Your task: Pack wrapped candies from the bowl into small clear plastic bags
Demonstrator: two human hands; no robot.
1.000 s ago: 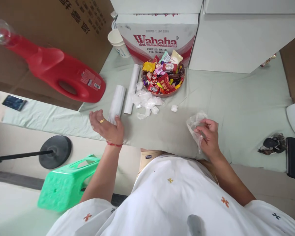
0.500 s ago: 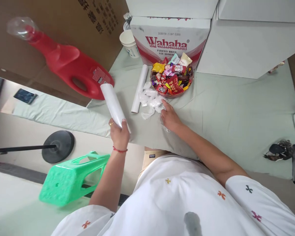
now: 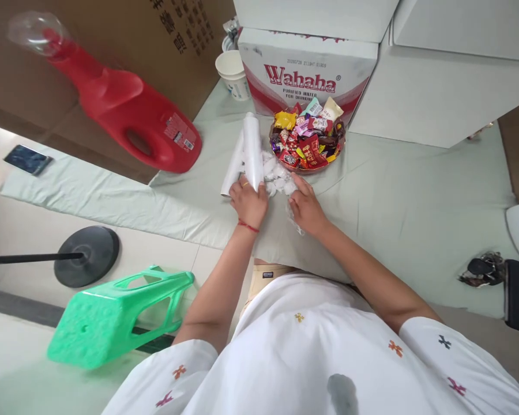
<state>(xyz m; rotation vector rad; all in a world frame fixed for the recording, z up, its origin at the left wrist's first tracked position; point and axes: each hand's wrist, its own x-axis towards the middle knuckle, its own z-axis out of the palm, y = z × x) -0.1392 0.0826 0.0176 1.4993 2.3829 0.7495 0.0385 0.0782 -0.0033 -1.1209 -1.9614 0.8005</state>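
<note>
My left hand (image 3: 247,202) grips the near end of a white roll of plastic bags (image 3: 252,148), which points away from me over the table. A second white roll (image 3: 232,170) lies just left of it on the pale green cloth. My right hand (image 3: 306,207) rests on a thin clear plastic bag (image 3: 294,218) beside a heap of crumpled plastic pieces (image 3: 277,176). Just beyond the heap stands a round dish of wrapped candies (image 3: 307,141).
A red detergent jug (image 3: 125,112) lies on its side at the left against a cardboard box. A Wahaha carton (image 3: 307,75) and paper cups (image 3: 232,74) stand behind the dish. Keys (image 3: 480,270) and a dark object lie at the right edge. A green stool (image 3: 112,317) is on the floor.
My left hand picked up the roll, lifted it, then brought it forward beside the other roll. My right hand moved left with the clear bag to the crumpled heap.
</note>
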